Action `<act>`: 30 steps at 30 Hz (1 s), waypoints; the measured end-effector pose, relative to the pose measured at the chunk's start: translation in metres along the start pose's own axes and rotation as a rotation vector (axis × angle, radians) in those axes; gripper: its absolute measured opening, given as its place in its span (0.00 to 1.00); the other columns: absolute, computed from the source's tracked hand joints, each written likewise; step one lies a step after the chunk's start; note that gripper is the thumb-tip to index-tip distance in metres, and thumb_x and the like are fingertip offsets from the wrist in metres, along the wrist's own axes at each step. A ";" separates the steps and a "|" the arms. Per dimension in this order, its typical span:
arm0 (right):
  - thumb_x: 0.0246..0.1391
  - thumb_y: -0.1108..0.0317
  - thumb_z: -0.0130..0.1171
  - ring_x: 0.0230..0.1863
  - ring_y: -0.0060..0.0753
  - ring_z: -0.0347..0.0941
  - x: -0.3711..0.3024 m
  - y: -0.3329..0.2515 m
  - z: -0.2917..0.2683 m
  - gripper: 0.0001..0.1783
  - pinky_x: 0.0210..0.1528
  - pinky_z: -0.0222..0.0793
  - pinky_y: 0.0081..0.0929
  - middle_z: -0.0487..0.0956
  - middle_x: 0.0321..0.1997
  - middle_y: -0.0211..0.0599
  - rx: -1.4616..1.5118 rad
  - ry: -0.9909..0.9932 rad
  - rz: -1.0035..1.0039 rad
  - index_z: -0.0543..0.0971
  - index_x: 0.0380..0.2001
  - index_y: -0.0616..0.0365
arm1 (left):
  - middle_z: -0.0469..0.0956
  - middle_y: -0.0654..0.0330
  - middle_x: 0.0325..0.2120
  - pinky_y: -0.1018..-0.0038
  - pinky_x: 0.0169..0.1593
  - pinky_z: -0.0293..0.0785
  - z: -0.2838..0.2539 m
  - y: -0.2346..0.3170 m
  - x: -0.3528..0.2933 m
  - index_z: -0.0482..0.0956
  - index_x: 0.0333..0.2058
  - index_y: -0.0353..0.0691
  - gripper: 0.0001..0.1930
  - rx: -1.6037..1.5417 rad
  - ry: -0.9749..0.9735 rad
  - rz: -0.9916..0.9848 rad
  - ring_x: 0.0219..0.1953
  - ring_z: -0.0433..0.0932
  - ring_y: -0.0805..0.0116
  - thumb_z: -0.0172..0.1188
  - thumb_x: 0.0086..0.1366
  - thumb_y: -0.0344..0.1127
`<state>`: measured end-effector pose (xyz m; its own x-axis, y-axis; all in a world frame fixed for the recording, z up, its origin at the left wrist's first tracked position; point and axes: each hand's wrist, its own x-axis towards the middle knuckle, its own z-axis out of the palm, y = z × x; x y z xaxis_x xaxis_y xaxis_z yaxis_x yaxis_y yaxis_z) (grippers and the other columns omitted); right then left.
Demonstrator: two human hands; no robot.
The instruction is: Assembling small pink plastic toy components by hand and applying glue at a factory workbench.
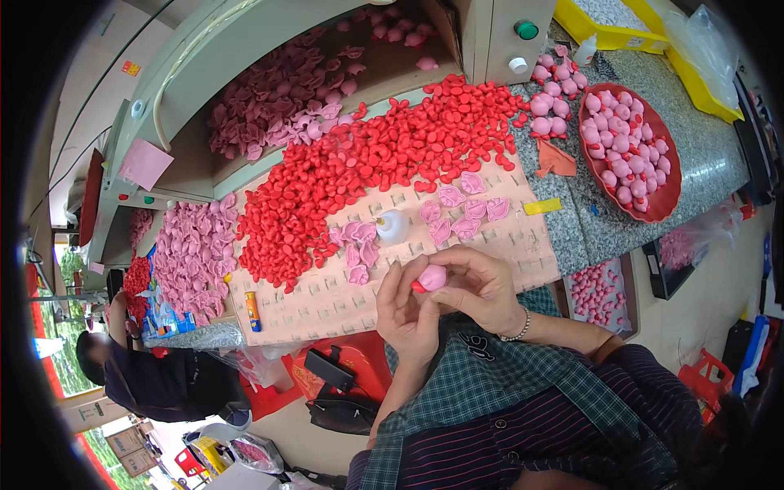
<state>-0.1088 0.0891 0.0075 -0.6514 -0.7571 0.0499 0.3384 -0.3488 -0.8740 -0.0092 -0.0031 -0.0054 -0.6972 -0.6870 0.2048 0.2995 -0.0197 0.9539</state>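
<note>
Close in front of me, both my hands hold a small round pink piece [433,277] with a red part on its lower left side. My left hand [406,314] has its fingertips closed against the red side. My right hand [483,287] pinches the pink side between thumb and fingers. Just beyond them a white squeeze bottle [394,227] stands on the cloth. Pink petal-like pieces [358,253] lie left of the bottle, and more such pieces [466,227] lie right of it. A wide heap of small red pieces [371,151] spreads behind.
A red bowl [671,184] of pink-and-red pieces stands at the right. Pink pieces [196,253] are heaped at the left, near a yellow-orange tube [252,311]. A machine housing [269,45] arches over the table's back. Another person [163,380] works at the far left.
</note>
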 end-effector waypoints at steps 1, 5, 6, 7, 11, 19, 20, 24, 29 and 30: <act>0.54 0.80 0.63 0.50 0.27 0.74 0.001 0.002 -0.002 0.24 0.51 0.73 0.25 0.76 0.50 0.38 0.000 0.002 0.000 0.73 0.55 0.65 | 0.70 0.38 0.58 0.65 0.60 0.71 0.001 0.002 0.001 0.54 0.66 0.34 0.35 -0.001 -0.001 -0.001 0.59 0.72 0.56 0.61 0.63 0.22; 0.50 0.81 0.67 0.50 0.29 0.73 0.004 0.000 -0.003 0.23 0.52 0.69 0.26 0.75 0.50 0.41 -0.184 -0.023 -0.208 0.76 0.50 0.65 | 0.67 0.36 0.60 0.65 0.62 0.70 0.002 0.005 0.003 0.53 0.66 0.33 0.34 -0.063 -0.029 -0.050 0.62 0.70 0.55 0.59 0.65 0.22; 0.49 0.81 0.67 0.49 0.28 0.72 0.004 -0.001 -0.001 0.22 0.51 0.69 0.24 0.75 0.49 0.41 -0.177 -0.007 -0.199 0.77 0.49 0.64 | 0.66 0.36 0.60 0.64 0.62 0.69 0.001 0.004 0.003 0.54 0.66 0.33 0.33 -0.064 -0.042 -0.043 0.62 0.70 0.54 0.58 0.65 0.23; 0.49 0.81 0.67 0.49 0.28 0.72 0.005 0.000 -0.001 0.22 0.51 0.69 0.24 0.75 0.49 0.41 -0.178 -0.006 -0.199 0.77 0.49 0.64 | 0.66 0.36 0.60 0.64 0.62 0.69 0.001 0.004 0.003 0.54 0.66 0.33 0.33 -0.065 -0.043 -0.044 0.62 0.70 0.54 0.58 0.65 0.23; 0.49 0.82 0.65 0.50 0.29 0.72 0.006 -0.001 -0.001 0.21 0.51 0.69 0.25 0.74 0.50 0.41 -0.179 0.006 -0.225 0.77 0.49 0.63 | 0.68 0.35 0.59 0.60 0.64 0.67 -0.004 0.000 0.006 0.61 0.61 0.29 0.25 -0.177 -0.039 -0.033 0.63 0.69 0.50 0.54 0.66 0.20; 0.49 0.83 0.64 0.50 0.29 0.72 0.004 0.003 -0.007 0.20 0.50 0.69 0.24 0.74 0.50 0.40 -0.355 0.001 -0.261 0.78 0.48 0.63 | 0.72 0.36 0.55 0.59 0.63 0.69 -0.003 -0.006 0.004 0.71 0.49 0.31 0.12 -0.122 -0.011 -0.005 0.60 0.72 0.50 0.56 0.67 0.22; 0.49 0.83 0.64 0.50 0.28 0.72 0.004 0.000 -0.006 0.20 0.50 0.69 0.23 0.74 0.50 0.40 -0.389 0.003 -0.266 0.78 0.48 0.63 | 0.72 0.35 0.55 0.59 0.63 0.68 -0.005 -0.007 0.004 0.72 0.48 0.32 0.12 -0.133 -0.012 0.005 0.59 0.73 0.51 0.57 0.67 0.23; 0.48 0.81 0.66 0.48 0.27 0.71 0.003 -0.001 -0.002 0.22 0.48 0.69 0.22 0.73 0.49 0.38 -0.411 -0.001 -0.265 0.79 0.49 0.63 | 0.75 0.37 0.52 0.58 0.60 0.72 -0.006 -0.010 0.005 0.73 0.44 0.34 0.08 -0.244 -0.010 0.015 0.57 0.75 0.52 0.58 0.67 0.25; 0.47 0.79 0.69 0.47 0.27 0.71 0.002 -0.003 0.003 0.22 0.48 0.70 0.23 0.72 0.48 0.37 -0.318 0.020 -0.251 0.80 0.47 0.63 | 0.74 0.40 0.53 0.59 0.61 0.70 -0.008 -0.009 0.002 0.73 0.45 0.36 0.08 -0.564 0.028 -0.221 0.56 0.75 0.55 0.57 0.69 0.28; 0.46 0.78 0.70 0.48 0.27 0.71 0.002 -0.003 0.002 0.21 0.48 0.70 0.24 0.72 0.48 0.37 -0.412 0.034 -0.264 0.81 0.47 0.63 | 0.74 0.41 0.54 0.59 0.61 0.70 -0.007 -0.008 0.002 0.73 0.45 0.36 0.08 -0.655 0.033 -0.283 0.56 0.75 0.56 0.56 0.70 0.29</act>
<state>-0.1094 0.0874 0.0114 -0.7026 -0.6518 0.2854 -0.1330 -0.2737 -0.9526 -0.0086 -0.0096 -0.0138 -0.7888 -0.6127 -0.0478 0.4470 -0.6254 0.6396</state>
